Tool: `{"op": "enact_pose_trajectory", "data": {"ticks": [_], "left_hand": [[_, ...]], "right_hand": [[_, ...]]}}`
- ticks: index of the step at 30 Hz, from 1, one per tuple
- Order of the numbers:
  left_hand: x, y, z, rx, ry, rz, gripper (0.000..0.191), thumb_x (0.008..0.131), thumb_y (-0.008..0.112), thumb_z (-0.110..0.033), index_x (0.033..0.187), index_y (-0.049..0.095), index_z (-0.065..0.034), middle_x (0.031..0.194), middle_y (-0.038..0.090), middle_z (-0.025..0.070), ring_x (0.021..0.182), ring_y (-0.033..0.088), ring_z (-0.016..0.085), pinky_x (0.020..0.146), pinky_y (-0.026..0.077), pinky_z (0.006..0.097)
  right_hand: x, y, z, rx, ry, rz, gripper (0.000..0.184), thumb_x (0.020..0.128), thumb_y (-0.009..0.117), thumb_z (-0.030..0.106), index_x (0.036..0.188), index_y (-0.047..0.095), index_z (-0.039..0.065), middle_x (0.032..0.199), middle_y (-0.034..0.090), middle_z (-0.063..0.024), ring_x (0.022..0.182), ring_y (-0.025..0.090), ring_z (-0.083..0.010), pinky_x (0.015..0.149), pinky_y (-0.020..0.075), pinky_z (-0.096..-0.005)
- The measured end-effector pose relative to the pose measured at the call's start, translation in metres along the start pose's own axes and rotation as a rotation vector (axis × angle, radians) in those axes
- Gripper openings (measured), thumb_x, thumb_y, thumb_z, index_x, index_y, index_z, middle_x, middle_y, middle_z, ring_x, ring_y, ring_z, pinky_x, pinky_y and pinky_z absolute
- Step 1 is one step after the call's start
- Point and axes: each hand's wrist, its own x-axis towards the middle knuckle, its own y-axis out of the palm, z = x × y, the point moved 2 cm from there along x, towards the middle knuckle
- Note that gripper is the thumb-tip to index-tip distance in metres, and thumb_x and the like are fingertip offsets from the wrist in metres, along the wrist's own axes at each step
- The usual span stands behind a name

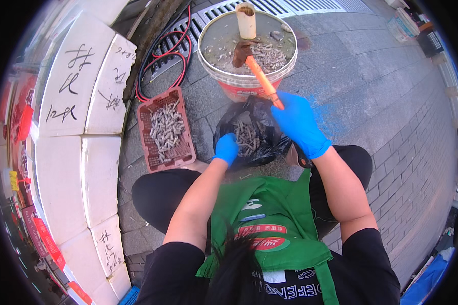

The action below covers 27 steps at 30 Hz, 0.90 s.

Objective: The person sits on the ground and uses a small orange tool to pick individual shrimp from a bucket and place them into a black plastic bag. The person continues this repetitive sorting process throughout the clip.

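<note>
My right hand (299,124), in a blue glove, grips the orange handle of a hammer (260,75). Its rusty head is over the grey, hard-looking top of a round bucket (213,42), where broken shell bits (269,56) lie. At the left side of an open black plastic bag (265,150) is my left hand (226,148), also gloved in blue. Its fingertips point into the bag, and whether they pinch anything is hidden. Long, narrow shells (247,137), apparently spiral snails, lie inside the bag.
A reddish plastic basket (189,146) with more such shells (166,126) stands left of the bag. A pale pipe (246,23) rises from the bucket top. Red and black hoses (185,57) coil beside a metal drain grate (221,9). White foam boxes (101,167) bearing writing line the left.
</note>
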Motion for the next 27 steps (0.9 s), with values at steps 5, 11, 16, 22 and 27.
{"op": "enact_pose_trajectory", "data": {"ticks": [5, 11, 16, 22, 27], "left_hand": [[0.045, -0.134, -0.04, -0.254, -0.093, 0.033, 0.022, 0.072, 0.061, -0.004, 0.093, 0.067, -0.0002, 0.078, 0.067, 0.0127, 0.073, 0.064, 0.016, 0.066, 0.05, 0.0289], [0.08, -0.227, -0.07, -0.583, 0.098, -0.166, 0.023, 0.076, 0.061, -0.001, 0.099, 0.065, -0.0004, 0.084, 0.064, 0.0047, 0.07, 0.058, 0.012, 0.064, 0.048, 0.0249], [0.122, -0.212, -0.088, -0.606, 0.112, -0.416, 0.022, 0.079, 0.065, -0.006, 0.101, 0.065, -0.0023, 0.084, 0.065, 0.0055, 0.072, 0.059, 0.012, 0.066, 0.048, 0.0253], [0.142, -0.179, -0.102, -0.194, 0.163, -0.393, 0.018, 0.077, 0.068, -0.011, 0.093, 0.067, -0.0023, 0.083, 0.068, 0.0131, 0.074, 0.066, 0.022, 0.069, 0.051, 0.033], [0.142, -0.177, -0.101, -0.113, 0.155, -0.365, 0.017, 0.077, 0.066, -0.011, 0.091, 0.068, -0.0031, 0.083, 0.068, 0.0148, 0.078, 0.067, 0.024, 0.071, 0.052, 0.0349]], "right_hand": [[0.015, 0.025, 0.008, 0.064, -0.041, -0.03, 0.021, 0.08, 0.055, 0.017, 0.094, 0.063, 0.004, 0.08, 0.062, -0.0221, 0.075, 0.061, -0.0398, 0.063, 0.0471, -0.0441], [0.018, 0.042, 0.015, 0.067, -0.031, -0.034, 0.014, 0.078, 0.054, 0.014, 0.085, 0.063, 0.005, 0.082, 0.063, -0.0203, 0.079, 0.06, -0.0404, 0.066, 0.047, -0.0496], [0.007, 0.009, -0.007, 0.0, 0.0, 0.017, 0.014, 0.078, 0.054, 0.014, 0.085, 0.063, 0.005, 0.081, 0.063, -0.0199, 0.078, 0.061, -0.0397, 0.065, 0.0475, -0.0492], [0.001, -0.003, -0.004, -0.128, -0.02, 0.005, 0.019, 0.08, 0.054, 0.016, 0.094, 0.064, 0.008, 0.08, 0.064, -0.019, 0.075, 0.062, -0.0382, 0.062, 0.0481, -0.0481], [0.001, 0.001, 0.01, -0.024, -0.091, -0.182, 0.036, 0.082, 0.058, 0.02, 0.115, 0.059, 0.006, 0.081, 0.063, -0.0207, 0.074, 0.062, -0.0394, 0.063, 0.049, -0.0466]]}}
